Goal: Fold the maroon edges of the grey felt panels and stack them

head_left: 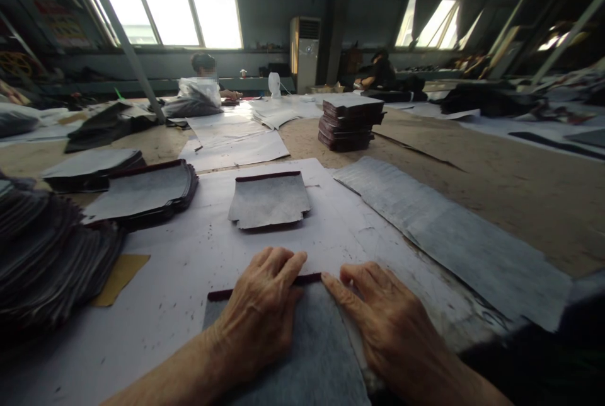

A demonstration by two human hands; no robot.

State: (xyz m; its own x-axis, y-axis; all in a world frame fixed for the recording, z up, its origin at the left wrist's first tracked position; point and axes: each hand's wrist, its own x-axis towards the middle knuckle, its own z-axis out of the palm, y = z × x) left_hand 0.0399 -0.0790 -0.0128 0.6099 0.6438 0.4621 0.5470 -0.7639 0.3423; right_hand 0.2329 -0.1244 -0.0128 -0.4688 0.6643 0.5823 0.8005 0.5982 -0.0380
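Head view: resting with the left hand point(262, 311) on the grey piece point(321, 343), across its dark red edge strip point(217, 295), with fingers bent and close together. Cannot tell whether gripping any material below, because covered by the back of this hand. Touching with the right hand point(387, 314), by the index fingertip, the right end of the same strip, with the other fingers loosely curled; cannot tell whether pinching, because of the hidden thumb. To find the grey piece, look at bottom centre: flat on a white sheet point(326, 236), strip on the far side. Just beyond the hands, can see a smaller-looking piece point(271, 201), also with dark red far edge. At left, can see a large pile point(47, 255), just beside it a yellow-brown scrap point(120, 277). Farther, can see a dark red stack point(350, 125) on the brown table point(425, 132); at right, a long grey strip point(454, 229).
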